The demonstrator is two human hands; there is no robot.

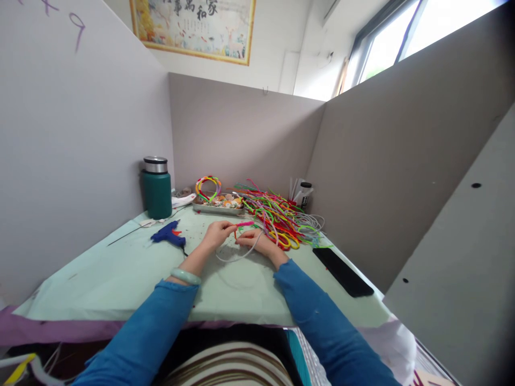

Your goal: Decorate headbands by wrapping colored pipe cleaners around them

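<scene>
Near the middle of the table, my left hand [219, 234] pinches a fuzzy stick, a pipe cleaner [244, 223], whose bright pink end points right. A short orange-red piece hangs between my hands. With thumb and fingers closed, my right hand [255, 240] is at the lower end of that piece; the exact grip is too small to make out. A thin pale cord [241, 258] curves below my fingers and passes over the right hand. Just behind that hand spreads a heap of many-coloured pipe cleaners [273, 209].
A blue glue gun [169, 234] lies left of my hands, and a green flask [156, 187] stands behind it. At the back, a metal tray [217, 210] holds small pieces and a colourful headband [208, 188]. Orange-handled scissors [286, 241] and a black phone [341, 272] lie right. Partitions enclose the table.
</scene>
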